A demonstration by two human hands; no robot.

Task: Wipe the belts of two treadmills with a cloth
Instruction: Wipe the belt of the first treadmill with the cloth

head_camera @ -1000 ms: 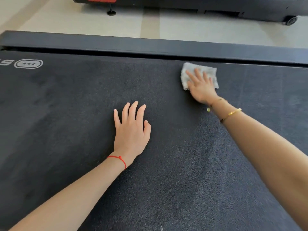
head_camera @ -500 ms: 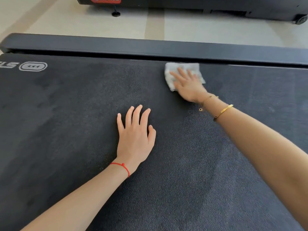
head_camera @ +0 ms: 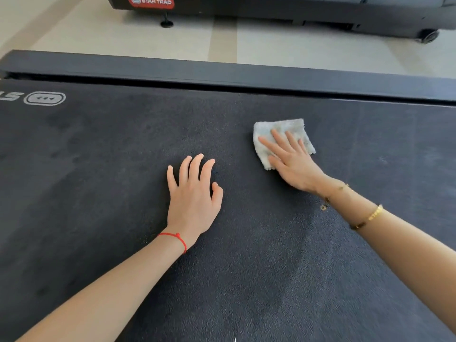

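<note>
Red label (head_camera: pixel 151 1) on far treadmill (head_camera: pixel 296 11): "STAR TRAC". Right hand (head_camera: pixel 293 164), fingers straight and spread, pressing cloth (head_camera: pixel 278 128) onto belt (head_camera: pixel 98 181). Left hand (head_camera: pixel 193 193) flat on belt, fingers slightly apart.

The belt (head_camera: pixel 123 193) runs off the left, right and bottom frame edges, its printed logo (head_camera: pixel 32 98) cut at the left. The second treadmill (head_camera: pixel 296 8) is cropped at the top. The right hand (head_camera: pixel 293 161) hides part of the cloth (head_camera: pixel 278 129).
</note>
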